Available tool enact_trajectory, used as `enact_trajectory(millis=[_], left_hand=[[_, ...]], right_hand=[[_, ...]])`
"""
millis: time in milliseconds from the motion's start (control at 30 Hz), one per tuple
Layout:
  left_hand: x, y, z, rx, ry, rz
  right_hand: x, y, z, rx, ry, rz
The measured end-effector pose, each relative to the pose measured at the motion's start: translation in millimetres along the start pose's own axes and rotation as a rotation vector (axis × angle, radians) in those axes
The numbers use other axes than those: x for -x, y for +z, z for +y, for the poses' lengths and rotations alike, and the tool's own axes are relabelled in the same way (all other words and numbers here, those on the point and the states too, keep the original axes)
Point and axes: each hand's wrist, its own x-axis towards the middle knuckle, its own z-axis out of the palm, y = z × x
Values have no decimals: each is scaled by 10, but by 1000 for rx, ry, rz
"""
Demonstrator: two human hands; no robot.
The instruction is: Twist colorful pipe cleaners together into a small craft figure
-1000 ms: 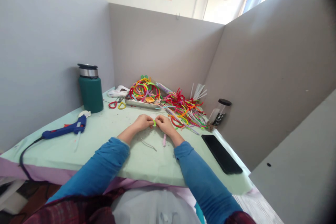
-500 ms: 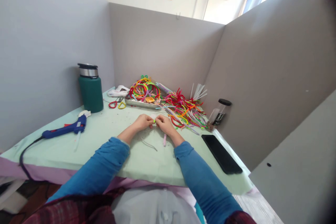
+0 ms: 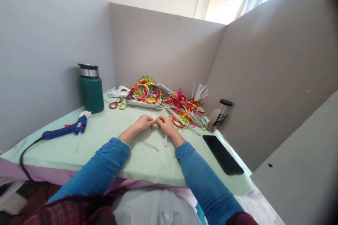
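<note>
Over the middle of the table, my left hand (image 3: 144,122) and my right hand (image 3: 165,124) meet with fingertips pinched. Between them is a small yellow-green piece (image 3: 155,120), apparently a bit of pipe cleaner; most of it is hidden by the fingers. Both hands appear closed on it. A thin grey strand (image 3: 150,145) lies on the cloth below my hands. Close to my right wrist is a small pink strip (image 3: 166,140), lying flat.
A metal tray (image 3: 144,105) heaped with coloured pipe cleaners stands at the back, a tangled pipe-cleaner pile (image 3: 185,107) beside it. Scissors (image 3: 118,105) lie left of the tray. A green bottle (image 3: 91,93) and blue glue gun (image 3: 67,130) occupy the left; a black phone (image 3: 223,154) the right.
Between my fingertips, the yellow-green piece has turned and shows less than a second ago, when it hung lower. My hands and arms stay in nearly the same place.
</note>
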Motion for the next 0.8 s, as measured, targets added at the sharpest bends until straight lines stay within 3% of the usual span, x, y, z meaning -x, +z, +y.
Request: enact_trajectory(millis=[800], left_hand=[[-43,24,-11,128,-56,-53]], right_hand=[[22,-20,-57,15,-24,6]])
